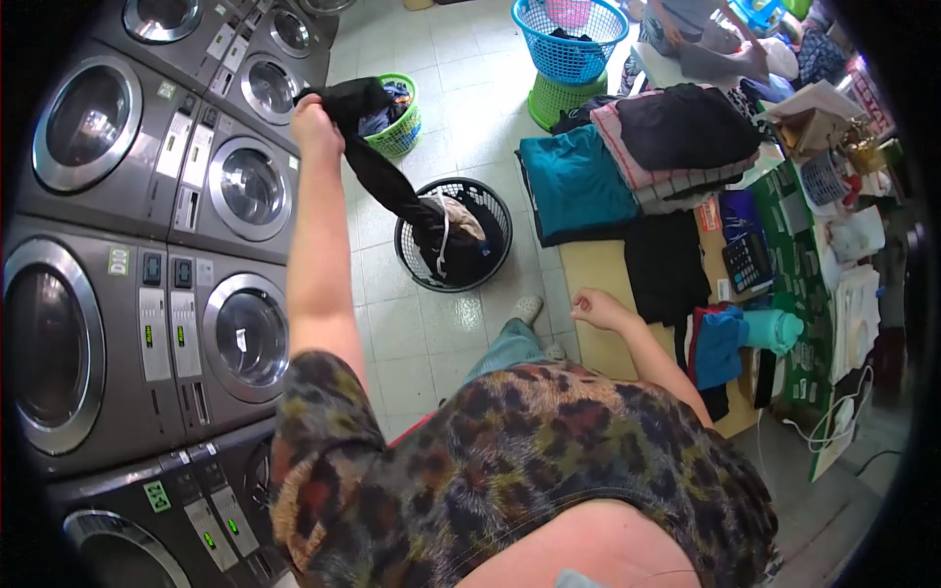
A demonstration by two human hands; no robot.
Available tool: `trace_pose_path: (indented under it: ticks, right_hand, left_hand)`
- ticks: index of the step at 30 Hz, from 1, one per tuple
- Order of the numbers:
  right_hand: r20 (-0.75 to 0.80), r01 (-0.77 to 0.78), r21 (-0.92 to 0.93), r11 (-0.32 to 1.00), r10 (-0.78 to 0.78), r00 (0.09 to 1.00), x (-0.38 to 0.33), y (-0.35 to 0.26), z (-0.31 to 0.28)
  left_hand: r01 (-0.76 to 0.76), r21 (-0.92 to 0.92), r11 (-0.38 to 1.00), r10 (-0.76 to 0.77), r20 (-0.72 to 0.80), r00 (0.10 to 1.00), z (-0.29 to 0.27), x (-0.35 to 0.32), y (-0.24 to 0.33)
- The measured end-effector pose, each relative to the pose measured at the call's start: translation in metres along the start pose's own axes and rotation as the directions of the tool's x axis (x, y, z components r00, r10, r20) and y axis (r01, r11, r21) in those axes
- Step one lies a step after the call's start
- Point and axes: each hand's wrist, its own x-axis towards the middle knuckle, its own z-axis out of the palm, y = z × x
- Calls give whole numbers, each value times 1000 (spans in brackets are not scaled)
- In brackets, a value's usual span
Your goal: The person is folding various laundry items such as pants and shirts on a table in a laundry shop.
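Observation:
My left hand (316, 129), arm stretched far forward, grips one end of a long black garment (377, 179) that looks like trousers. The garment slants down into a round black laundry basket (404, 240) on the floor. A white drawstring (444, 235) and some beige cloth (465, 223) show in the basket among dark laundry. My right hand (600, 310) hovers by the front edge of the wooden table (593, 269), its fingers curled in with nothing visible in them. Near it on the table lies flat black clothing (662, 269).
Grey stacked washing machines (147, 225) line the left. A green basket (404, 132) of clothes stands beyond the black one. Folded teal (573, 171) and black (686, 127) piles, a calculator (747, 263) and a turquoise bottle (774, 330) sit on the table. Another person (681, 24) is at the far right.

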Motion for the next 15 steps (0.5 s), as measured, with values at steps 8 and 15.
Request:
trace_pose_path:
  ticks: [8, 15]
  right_hand:
    - [-146, -1, 45, 999, 7, 989, -38, 28, 8]
    - [-91, 83, 172, 982, -68, 994, -47, -33, -9]
  left_hand:
    - [132, -383, 914, -16, 291, 957, 16, -27, 92]
    - [37, -659, 752, 413, 514, 752, 95, -107, 198]
